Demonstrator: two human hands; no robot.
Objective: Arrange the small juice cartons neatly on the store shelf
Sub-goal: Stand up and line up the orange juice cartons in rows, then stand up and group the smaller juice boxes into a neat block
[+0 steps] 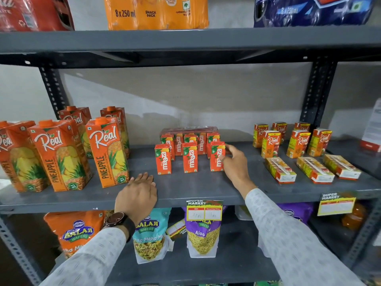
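- Currently, the Maaza cartons (186, 150) stand upright at the middle of the grey shelf (185, 188), in staggered rows facing forward.
- Each carton is a small, tall orange-red box with "maaza" printed vertically in white, a green corner patch and a price mark near the top.
- Front row: left carton (162, 159), middle carton (189, 157) and right carton (217, 156), set apart with gaps between them.
- Behind them stand more cartons of the same kind, and at the back a shrink-wrapped pack (189, 130).
- Right hand (234, 162): fingers loosely curled and partly open, thumb and fingertips touching the right side of the right carton; a closed grip is not formed, and the carton rests on the shelf.
- Left hand (138, 195): flat, palm down on the front edge of the shelf, holding nothing. A watch (117, 221) is on its wrist.
- Left of the cartons stand large pineapple cartons (107, 151).
- Right of them stand small Real cartons (292, 139); three more lie flat (313, 169) in front of those.
- Snack bags (203, 230) stand on the shelf below.
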